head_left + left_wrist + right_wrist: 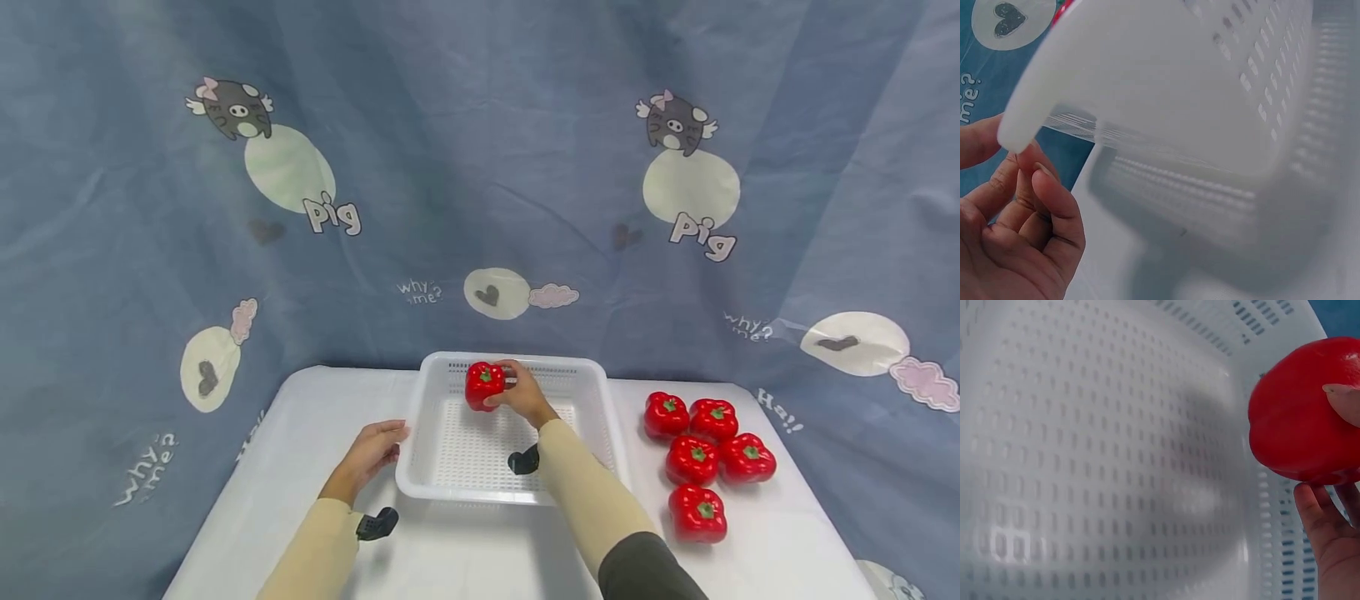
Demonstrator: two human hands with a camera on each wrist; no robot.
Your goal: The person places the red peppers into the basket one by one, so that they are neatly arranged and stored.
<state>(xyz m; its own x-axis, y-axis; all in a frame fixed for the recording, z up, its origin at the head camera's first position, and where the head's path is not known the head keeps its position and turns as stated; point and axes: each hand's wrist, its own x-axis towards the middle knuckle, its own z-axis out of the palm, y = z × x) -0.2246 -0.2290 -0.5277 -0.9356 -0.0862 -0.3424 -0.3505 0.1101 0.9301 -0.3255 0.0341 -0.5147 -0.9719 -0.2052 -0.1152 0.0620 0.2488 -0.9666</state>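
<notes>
A white perforated plastic basket (480, 495) stands on the white table, and its floor shows bare in the right wrist view. Over the back left part of it, my right hand (525, 396) holds a red bell pepper (483, 386) with a green stem. In the right wrist view the thumb lies on the pepper's side and the fingertips are beneath it, above the basket floor (1116, 450). My left hand (371, 454) is at the basket's left side. The left wrist view shows its thumb and fingers pinching the rim (1019, 125) from both sides.
Several red bell peppers lie on the table to the right of the basket; the nearest one (697, 513) sits in front of a cluster (692, 460). A blue printed cloth (480, 183) hangs behind the table and around its sides.
</notes>
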